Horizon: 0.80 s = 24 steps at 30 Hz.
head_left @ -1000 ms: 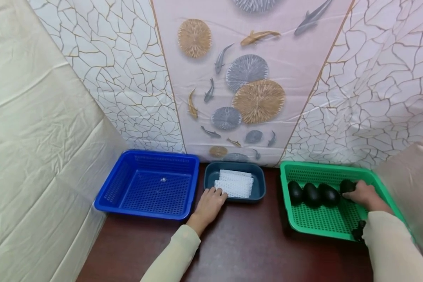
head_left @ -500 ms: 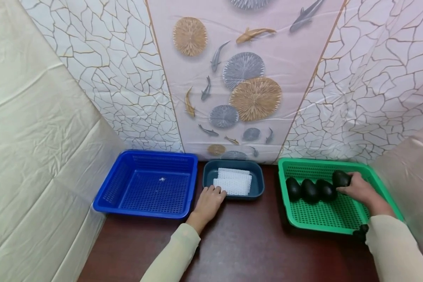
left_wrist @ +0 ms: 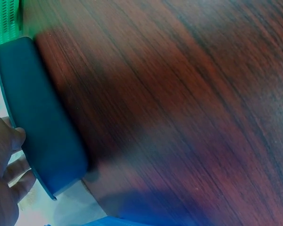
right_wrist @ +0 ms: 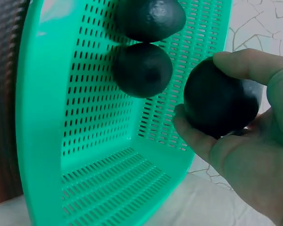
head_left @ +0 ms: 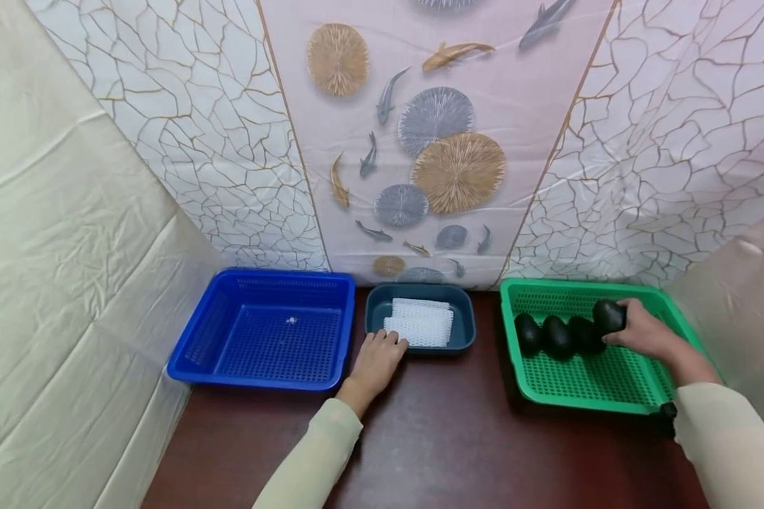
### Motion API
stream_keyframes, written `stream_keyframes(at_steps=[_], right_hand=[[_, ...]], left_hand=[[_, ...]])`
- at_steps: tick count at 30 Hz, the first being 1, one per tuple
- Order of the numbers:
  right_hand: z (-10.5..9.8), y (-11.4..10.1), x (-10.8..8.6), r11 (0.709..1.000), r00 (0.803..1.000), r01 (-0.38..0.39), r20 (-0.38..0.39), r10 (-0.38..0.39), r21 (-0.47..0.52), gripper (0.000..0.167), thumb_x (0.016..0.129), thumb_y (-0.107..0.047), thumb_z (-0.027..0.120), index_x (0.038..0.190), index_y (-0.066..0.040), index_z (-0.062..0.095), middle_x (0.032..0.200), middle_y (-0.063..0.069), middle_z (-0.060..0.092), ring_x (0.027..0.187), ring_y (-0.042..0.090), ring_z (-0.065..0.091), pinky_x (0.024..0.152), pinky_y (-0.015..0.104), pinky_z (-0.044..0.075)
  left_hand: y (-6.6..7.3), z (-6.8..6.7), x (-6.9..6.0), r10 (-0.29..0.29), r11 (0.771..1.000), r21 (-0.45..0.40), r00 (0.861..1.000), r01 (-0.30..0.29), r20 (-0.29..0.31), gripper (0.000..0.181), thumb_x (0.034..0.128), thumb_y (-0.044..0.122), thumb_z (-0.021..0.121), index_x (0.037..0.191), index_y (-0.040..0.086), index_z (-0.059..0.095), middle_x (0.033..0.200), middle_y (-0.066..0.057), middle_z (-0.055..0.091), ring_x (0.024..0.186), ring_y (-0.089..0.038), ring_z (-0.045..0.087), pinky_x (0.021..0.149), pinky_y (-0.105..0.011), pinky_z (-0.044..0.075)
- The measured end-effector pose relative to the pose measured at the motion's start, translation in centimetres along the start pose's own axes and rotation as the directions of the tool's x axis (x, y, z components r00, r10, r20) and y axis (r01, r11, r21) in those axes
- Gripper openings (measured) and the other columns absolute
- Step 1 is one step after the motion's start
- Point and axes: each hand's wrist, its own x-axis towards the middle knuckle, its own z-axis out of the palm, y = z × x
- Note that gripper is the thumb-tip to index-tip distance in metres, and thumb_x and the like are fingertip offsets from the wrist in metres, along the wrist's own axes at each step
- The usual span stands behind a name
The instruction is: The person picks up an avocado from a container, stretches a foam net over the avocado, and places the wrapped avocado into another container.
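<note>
I see the right hand [head_left: 649, 332] at the right side of the head view, with a black egg-shaped thing [head_left: 609, 316] in its grip. In the right wrist view, the thumb is on one side of it and the fingers curl round the other. It sits at the tips of that hand, over the green basket [head_left: 586, 378]. Three more black eggs [head_left: 557, 338] lie in a row in the basket, just to the left of it. I can't tell if it touches the nearest one.

The left hand [head_left: 377, 359] is near the middle of the head view, well apart from all the black things. It pinches the edge of a dark blue-green tray [head_left: 465, 325]. In the left wrist view, I see its thumb on the outside wall and its other fingers past the rim. White nets [head_left: 420, 331] lie flat in the tray. A blue basket [head_left: 280, 346] is to the left, on the same brown bench [head_left: 433, 424].
</note>
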Motion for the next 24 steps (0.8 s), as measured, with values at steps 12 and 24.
stream_keyframes(at_steps=[12,24], right_hand=[[0.3,-3.8,-1.4,0.999,0.995,0.055,0.084,-0.055,0.001,0.085,0.102,-0.025,0.064,0.148,0.021,0.009,0.128,0.047,0.039,0.102,0.047,0.057,0.075,0.046,0.049],[1.9,-8.0,-2.4,0.986,0.983,0.165,0.083,-0.164,0.001,0.078,0.098,-0.021,0.071,0.15,0.011,0.021,0.134,0.04,0.045,0.108,0.045,0.06,0.076,0.045,0.052]], left_hand=[[-0.2,-0.3,0.3,-0.004,1.0,-0.011,1.0,0.004,0.027,0.019,0.0984,0.009,0.067,0.113,0.019,0.073,0.104,-0.004,0.071,0.093,-0.024,0.064,0.077,-0.038,0.053],[0.0,-0.3,0.2,0.005,1.0,-0.003,1.0,-0.005,0.013,0.017,0.0974,0.008,0.066,0.109,0.018,0.073,0.101,-0.004,0.07,0.091,-0.024,0.064,0.074,-0.037,0.053]])
